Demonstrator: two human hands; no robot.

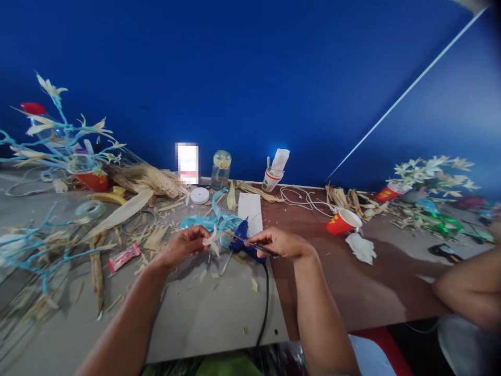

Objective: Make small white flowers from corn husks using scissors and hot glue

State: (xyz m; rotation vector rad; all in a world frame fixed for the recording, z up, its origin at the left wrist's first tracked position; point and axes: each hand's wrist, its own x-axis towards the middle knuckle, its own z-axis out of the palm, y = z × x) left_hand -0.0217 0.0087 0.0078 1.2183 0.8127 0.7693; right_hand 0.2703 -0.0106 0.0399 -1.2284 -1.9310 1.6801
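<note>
My left hand [187, 244] is closed in a pinch on a small pale corn-husk flower [212, 241] just above the table. My right hand [278, 243] is closed around a thin dark stick-like tool [256, 247] whose tip points left toward the flower. Between and just behind the hands lies a blue glue gun [241, 241], its black cord [266, 297] running down toward me over the table edge. Light blue ribbon [211, 220] lies in loops behind the flower.
Dried husk scraps [152, 237] and blue-wrapped branches [39, 250] litter the left of the grey table [195, 318]. A tipped red paper cup [343, 221], white cable [301, 197], glass jar [221, 169] and husk-flower bouquets [430, 172] stand behind. Another person's arm [469, 292] rests at right.
</note>
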